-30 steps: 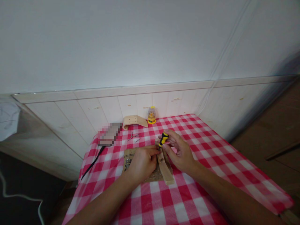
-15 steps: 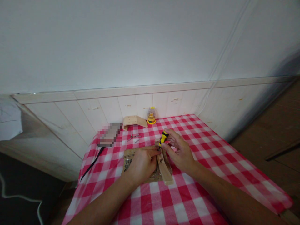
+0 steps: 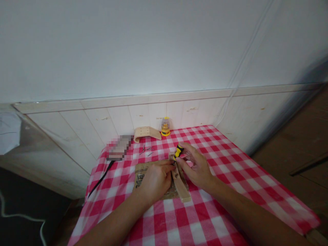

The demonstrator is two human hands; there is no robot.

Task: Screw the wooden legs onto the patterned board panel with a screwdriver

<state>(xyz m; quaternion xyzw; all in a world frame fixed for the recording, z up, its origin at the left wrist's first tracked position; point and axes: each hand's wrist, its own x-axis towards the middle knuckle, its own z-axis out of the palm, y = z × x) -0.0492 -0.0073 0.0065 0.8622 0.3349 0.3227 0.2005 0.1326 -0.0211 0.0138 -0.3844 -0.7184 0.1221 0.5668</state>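
My right hand grips a short yellow-and-black screwdriver by its handle, tilted with the tip down toward a wooden piece. That piece is a narrow light-brown strip with a hole in it, lying at a slant. My left hand is closed on the strip's left side, its fingertips close to the screwdriver's tip. Whether a screw sits under the tip is hidden by the fingers. Beneath the strip and my left hand lies a piece of printed brown cardboard.
Several screws lie beyond the cardboard. Farther back are a bent wooden panel with holes and a clear, yellow-based bit case. A blurred-out flat object with a black strap is at left. A checkered cloth covers the table against the wall.
The screwdriver's handle has tilted and shifted very slightly as my right fingers move on it. The near end of the wooden strip has edged a little right. My left hand stays in place.
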